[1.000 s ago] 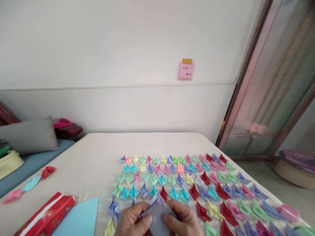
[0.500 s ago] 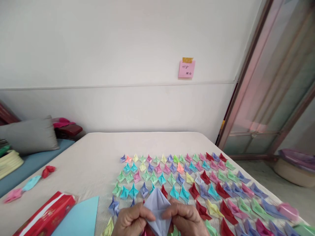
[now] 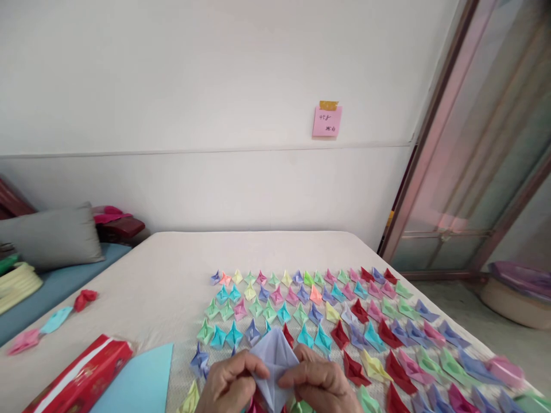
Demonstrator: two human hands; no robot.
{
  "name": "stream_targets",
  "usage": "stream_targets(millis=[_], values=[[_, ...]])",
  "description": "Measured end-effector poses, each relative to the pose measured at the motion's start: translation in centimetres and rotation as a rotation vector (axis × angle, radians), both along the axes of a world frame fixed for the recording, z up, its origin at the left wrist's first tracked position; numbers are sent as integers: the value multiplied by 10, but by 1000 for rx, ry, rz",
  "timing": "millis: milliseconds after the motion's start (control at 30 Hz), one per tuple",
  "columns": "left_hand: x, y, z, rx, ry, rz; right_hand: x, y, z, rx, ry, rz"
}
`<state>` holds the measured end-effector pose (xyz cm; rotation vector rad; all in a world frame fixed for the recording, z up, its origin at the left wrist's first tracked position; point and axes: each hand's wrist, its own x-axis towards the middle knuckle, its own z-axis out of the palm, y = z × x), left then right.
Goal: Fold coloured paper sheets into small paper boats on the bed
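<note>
A pale lavender folded paper [image 3: 275, 358], diamond-shaped with creases, is held upright at the bottom centre. My left hand [image 3: 232, 383] pinches its left edge between thumb and forefinger. On the other side, my right hand [image 3: 321, 380] grips the right edge, its fingertips lying over the lower front. Rows of small folded paper boats [image 3: 283, 313] in many colours spread around and beyond both hands. The lower parts of some boats behind the paper are hidden.
A red packet [image 3: 81, 378] and light blue sheets [image 3: 135, 381] lie at the left on the pale covered surface [image 3: 181, 258]. Pink, cyan and red paper pieces [image 3: 55, 320] sit farther left. A pink note [image 3: 327, 121] is taped to the wall.
The lavender paper has tilted slightly to the left. My right fingertips have shifted a little left and lower across its front, and my left fingers have moved slightly.
</note>
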<state>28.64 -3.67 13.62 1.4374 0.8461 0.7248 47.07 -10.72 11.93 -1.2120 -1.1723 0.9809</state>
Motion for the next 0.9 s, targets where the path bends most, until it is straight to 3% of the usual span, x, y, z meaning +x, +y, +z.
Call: stream_targets(millis=[133, 267, 400, 633, 700, 833, 900], values=[[4, 3, -8, -35, -72, -55, -2, 5, -11, 81, -60, -35], [6, 2, -14, -87, -124, -19, -6, 7, -15, 211, 40, -118], [10, -1, -15, -180, -242, 26, -9, 5, -12, 161, 81, -181], [15, -5, -7, -269, -425, 95, -12, 4, -12, 163, 71, -174], [14, -4, -7, -280, -451, 100, -14, 4, -13, 160, 157, -150], [12, -3, -9, -285, -470, 146, -17, 4, -10, 62, 560, -47], [11, -2, -10, -265, -465, 159, -17, 5, -8, 27, 608, -19]])
